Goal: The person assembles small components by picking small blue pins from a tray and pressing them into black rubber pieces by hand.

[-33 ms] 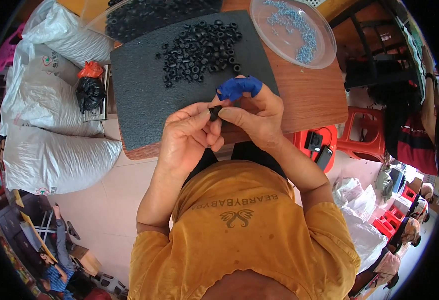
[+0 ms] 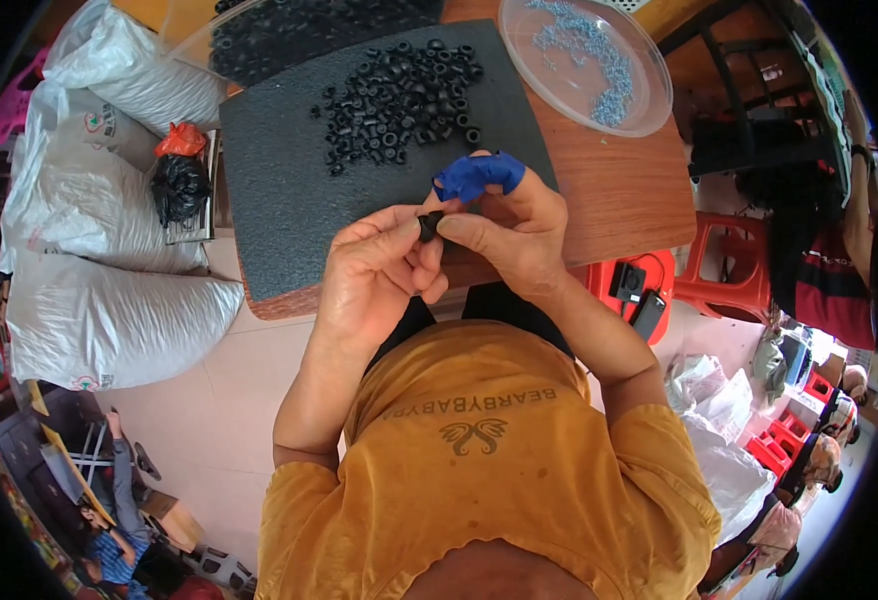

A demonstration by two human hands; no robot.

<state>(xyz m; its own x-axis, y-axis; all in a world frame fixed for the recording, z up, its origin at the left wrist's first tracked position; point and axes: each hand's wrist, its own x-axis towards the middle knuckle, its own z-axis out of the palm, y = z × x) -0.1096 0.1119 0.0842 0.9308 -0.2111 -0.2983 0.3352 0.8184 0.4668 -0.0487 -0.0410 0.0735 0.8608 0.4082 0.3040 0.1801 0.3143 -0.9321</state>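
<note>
Between the fingertips of both hands is a small black rubber-like part (image 2: 430, 227), partly covered by the thumbs. My left hand (image 2: 374, 260) pinches it from the left, its lower fingers curled beneath. From the right, my right hand (image 2: 519, 228) presses its thumb against the same part, and blue tape (image 2: 479, 177) wraps its index finger. Both hands are over the near edge of a dark grey foam mat (image 2: 279, 200). Farther up the mat lies a loose pile of small black round parts (image 2: 404, 100), some showing holes.
The mat lies on a brown wooden table (image 2: 619, 190). A clear round tray (image 2: 649, 120) with small blue pieces stands back right, a clear bin (image 2: 309, 35) of black parts behind. White sacks (image 2: 109, 320) sit left; red stools (image 2: 724, 265) stand right. Other people are farther off.
</note>
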